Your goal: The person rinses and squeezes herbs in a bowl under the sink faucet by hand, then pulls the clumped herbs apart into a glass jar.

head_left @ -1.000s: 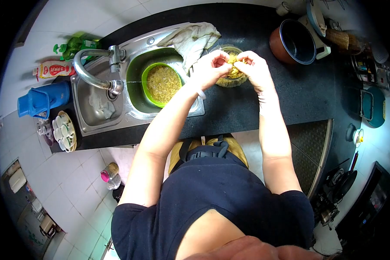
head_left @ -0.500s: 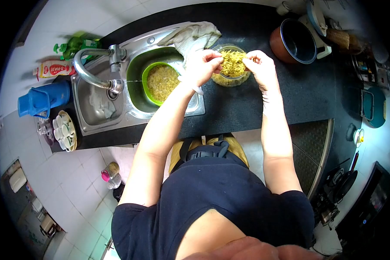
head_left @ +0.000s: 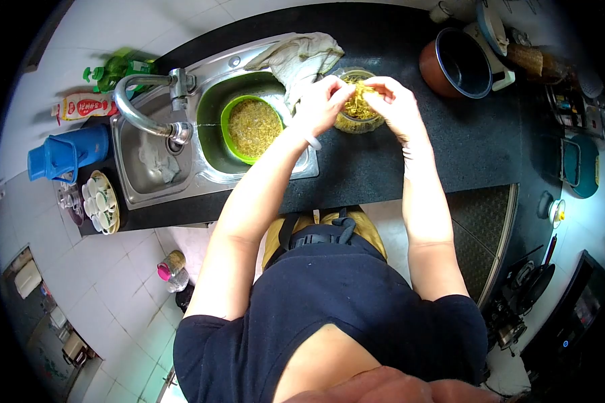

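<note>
A round see-through container (head_left: 356,126) on the counter holds yellow-green stringy shreds (head_left: 361,106), perhaps a dried or soaked plant. Above its left rim my left hand (head_left: 321,106) is closed in a pinch on some of the shreds. My right hand (head_left: 395,107) bends in from the right, fingertips pinched together on the same shreds. The two sets of fingertips are close together over the opening. In the sink, a bright green basin (head_left: 230,138) is filled with wet, paler yellow bits (head_left: 254,127).
A double steel sink (head_left: 198,181) with a curved faucet (head_left: 141,84) lies left, with a cloth (head_left: 306,57) draped at its back corner. A brown pot (head_left: 437,70) stands back right on the black counter (head_left: 464,148). Cups on a tray (head_left: 107,215) sit far left.
My hands have come closer together over the container, the left shifting right and the right turning inward. The shreds between them are bunched more and covered more by my fingers.
</note>
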A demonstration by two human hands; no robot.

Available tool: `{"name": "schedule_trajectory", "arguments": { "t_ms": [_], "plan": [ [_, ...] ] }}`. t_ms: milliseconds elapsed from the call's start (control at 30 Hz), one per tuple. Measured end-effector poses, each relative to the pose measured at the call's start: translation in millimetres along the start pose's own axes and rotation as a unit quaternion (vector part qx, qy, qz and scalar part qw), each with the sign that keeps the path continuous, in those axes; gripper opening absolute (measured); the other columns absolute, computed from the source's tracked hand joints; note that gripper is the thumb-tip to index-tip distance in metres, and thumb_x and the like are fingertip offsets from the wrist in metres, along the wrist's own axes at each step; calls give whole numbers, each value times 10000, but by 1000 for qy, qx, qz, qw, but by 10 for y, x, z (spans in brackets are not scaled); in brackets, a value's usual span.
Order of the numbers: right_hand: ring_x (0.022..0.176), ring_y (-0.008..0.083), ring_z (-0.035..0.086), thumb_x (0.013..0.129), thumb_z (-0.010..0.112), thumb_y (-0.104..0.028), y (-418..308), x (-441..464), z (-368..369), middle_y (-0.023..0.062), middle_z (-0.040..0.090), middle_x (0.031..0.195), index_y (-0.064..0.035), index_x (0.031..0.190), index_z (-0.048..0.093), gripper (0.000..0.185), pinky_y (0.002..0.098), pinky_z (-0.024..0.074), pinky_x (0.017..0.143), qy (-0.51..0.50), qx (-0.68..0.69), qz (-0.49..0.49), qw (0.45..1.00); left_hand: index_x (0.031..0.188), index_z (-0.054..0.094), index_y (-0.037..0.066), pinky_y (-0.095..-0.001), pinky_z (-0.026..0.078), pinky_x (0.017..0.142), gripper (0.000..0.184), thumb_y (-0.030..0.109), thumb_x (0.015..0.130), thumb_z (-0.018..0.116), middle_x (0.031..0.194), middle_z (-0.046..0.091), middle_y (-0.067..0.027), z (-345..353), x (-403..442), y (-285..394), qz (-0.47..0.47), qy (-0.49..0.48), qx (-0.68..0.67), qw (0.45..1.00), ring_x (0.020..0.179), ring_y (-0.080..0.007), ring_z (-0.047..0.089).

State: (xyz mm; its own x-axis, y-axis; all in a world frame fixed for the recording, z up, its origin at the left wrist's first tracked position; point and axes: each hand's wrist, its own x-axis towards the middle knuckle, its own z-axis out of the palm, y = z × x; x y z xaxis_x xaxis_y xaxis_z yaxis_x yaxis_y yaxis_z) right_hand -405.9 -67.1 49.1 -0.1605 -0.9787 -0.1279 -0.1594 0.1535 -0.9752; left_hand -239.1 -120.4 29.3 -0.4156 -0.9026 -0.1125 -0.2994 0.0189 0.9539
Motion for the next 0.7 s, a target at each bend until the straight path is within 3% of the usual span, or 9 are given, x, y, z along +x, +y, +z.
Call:
{"name": "schedule_trajectory", "arguments": {
  "t_ms": [133,233,367,467,533,700],
  "plan": [
    [793,104,596,778,624,-84,1,1,-5,45,650,849,-14,921,629,159,252,474,734,6,-76,-16,997,793,598,28,-263,439,568,251,271,855,604,624,582,-43,14,-46,162,20,-13,6,1000,578,-104,548],
    [760,103,599,779,628,-91,43,11,-74,44,647,838,-13,920,631,162,244,478,696,39,-89,-12,995,801,594,26,-258,436,574,247,267,854,603,628,582,-43,-32,-4,9,-31,-12,-55,998,590,-101,545],
    [741,102,601,787,637,-73,10,10,-52,53,640,835,-10,934,633,160,224,482,675,25,-18,36,999,829,590,23,-255,456,599,240,260,829,630,662,597,-50,-31,1,32,-22,-23,21,999,628,-109,568],
    [731,100,597,788,644,-52,-61,-10,4,58,635,840,-2,945,630,166,213,487,668,25,61,45,997,905,562,11,-223,465,583,219,181,815,667,741,604,-31,35,-63,166,58,-13,7,998,671,-90,576],
    [729,100,592,786,647,-38,-111,-30,29,58,632,842,5,948,627,169,212,491,672,21,118,42,992,955,562,15,-216,481,601,221,112,793,677,780,619,-36,55,-52,128,27,-25,-23,999,701,-89,593],
    [756,97,594,780,637,-13,-63,-17,-70,60,634,844,16,944,625,166,212,491,685,25,82,34,996,918,587,26,-208,473,588,128,62,807,640,759,612,-21,-11,8,-50,-12,-5,-35,999,671,-74,578]
  ]
}}
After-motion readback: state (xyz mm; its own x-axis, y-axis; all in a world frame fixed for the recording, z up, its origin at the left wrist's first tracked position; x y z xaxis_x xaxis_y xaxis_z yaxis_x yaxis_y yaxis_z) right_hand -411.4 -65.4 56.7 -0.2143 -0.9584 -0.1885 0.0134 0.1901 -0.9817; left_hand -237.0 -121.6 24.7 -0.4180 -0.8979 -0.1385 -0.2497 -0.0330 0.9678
